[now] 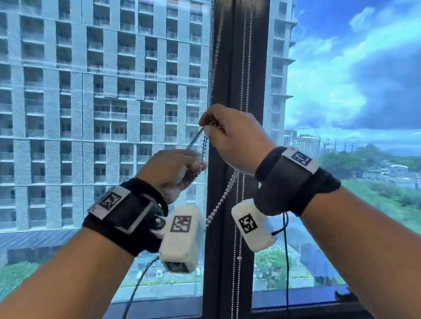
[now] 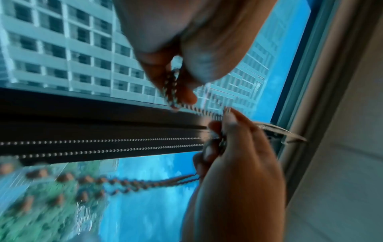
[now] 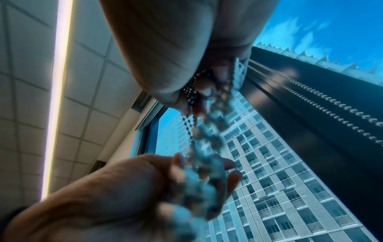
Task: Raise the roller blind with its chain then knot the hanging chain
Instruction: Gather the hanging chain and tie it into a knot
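two hands (image 1: 170, 171) (image 1: 233, 138), two bead chains (image 1: 220, 200) (image 1: 249, 61).

Dark window frame upright (image 1: 238, 48) divides two glass panes. A pale high-rise apartment block (image 1: 97, 75) with rows of balconies fills the left pane. The right pane shows blue sky with heavy cloud (image 1: 362, 70) above treetops (image 1: 390, 198) and low buildings. Right wrist view: tiled ceiling (image 3: 27, 81) with one lit strip light (image 3: 60, 81).

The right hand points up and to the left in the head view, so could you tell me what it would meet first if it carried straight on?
Probably the window glass; the right hand already pinches the chain. Depth is unclear.
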Tool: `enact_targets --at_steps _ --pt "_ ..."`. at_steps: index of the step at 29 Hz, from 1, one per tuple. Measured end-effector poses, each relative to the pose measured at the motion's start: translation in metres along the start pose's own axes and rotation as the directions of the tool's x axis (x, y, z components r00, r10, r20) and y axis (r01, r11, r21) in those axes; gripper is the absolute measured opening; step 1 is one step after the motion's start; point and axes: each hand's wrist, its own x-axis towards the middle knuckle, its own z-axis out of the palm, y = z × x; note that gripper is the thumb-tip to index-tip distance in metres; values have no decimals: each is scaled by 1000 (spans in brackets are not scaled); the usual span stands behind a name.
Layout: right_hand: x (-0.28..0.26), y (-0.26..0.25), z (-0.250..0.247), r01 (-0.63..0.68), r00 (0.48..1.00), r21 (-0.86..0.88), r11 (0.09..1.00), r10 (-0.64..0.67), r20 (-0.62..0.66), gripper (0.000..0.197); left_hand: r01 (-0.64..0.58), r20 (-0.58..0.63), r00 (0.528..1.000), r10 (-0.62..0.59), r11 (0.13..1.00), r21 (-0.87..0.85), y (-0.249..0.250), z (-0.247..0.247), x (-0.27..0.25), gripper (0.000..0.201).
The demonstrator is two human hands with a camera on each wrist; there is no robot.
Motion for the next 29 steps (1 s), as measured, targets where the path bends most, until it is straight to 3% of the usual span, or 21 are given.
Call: enact_targets --at_steps 2,4,6,7,8,9,10,11,12,13,15,17,18,20,21,24,25,26,28,29 --pt "-4 8 -4 -10 999 112 994 14 -38 16 105 187 974 -126 988 116 11 -5 -2 17" --pt "-9 16 -10 -15 998 181 983 25 -53 14 38 278 948 -156 921 387 15 -4 -9 21" --pt "-14 25 -14 -36 998 220 975 49 -51 13 -147 297 952 -76 735 661 14 0 -17 30" --pt "-16 30 -15 -46 997 235 971 61 -57 12 -277 318 947 39 598 752 12 1 -19 38" --pt "-19 36 -16 -51 995 252 967 71 -75 11 -428 374 904 208 408 807 10 2 -19 45" --pt "-21 42 -17 -55 991 275 960 86 -103 10 -565 473 790 390 163 809 9 2 -19 49" --pt "-23 48 -18 -65 985 300 952 108 -132 10 -649 596 617 515 -96 755 8 2 -18 46" --pt "-24 54 -21 -81 980 321 944 134 -149 9 -685 704 431 565 -303 662 7 2 -17 41" --pt "-24 59 -23 -99 976 334 938 156 -150 9 -688 773 290 564 -439 578 8 3 -18 40" --pt "-24 63 -24 -114 975 336 935 170 -143 9 -683 816 193 545 -523 511 8 5 -19 39" --pt "-25 70 -26 -127 976 311 942 175 -131 9 -642 861 59 505 -641 420 9 9 -20 39" --pt "-26 74 -26 -129 978 274 953 169 -126 9 -618 880 -11 474 -696 367 11 13 -20 40" --pt "-27 75 -26 -129 977 268 955 169 -130 9 -631 890 -24 454 -697 339 12 15 -19 40" --pt "-26 76 -27 -133 974 275 952 177 -142 9 -693 899 15 438 -644 325 12 18 -17 41" --pt "-26 76 -28 -139 972 277 951 185 -147 9 -724 892 78 446 -590 358 11 18 -16 41" --pt "-29 75 -32 -156 970 281 947 200 -137 8 -758 806 347 479 -362 542 5 16 -13 48" --pt "-31 74 -33 -161 972 299 940 204 -118 8 -772 749 446 491 -212 599 1 16 -12 47" --pt "-33 73 -33 -167 974 335 927 208 -90 9 -772 670 549 500 -3 635 -2 16 -13 44" --pt "-37 71 -30 -180 976 462 868 216 -27 12 -662 486 747 455 435 610 -6 19 -17 40" --pt "-40 70 -27 -184 976 526 830 218 -3 13 -584 420 812 406 578 570 -9 21 -20 38"
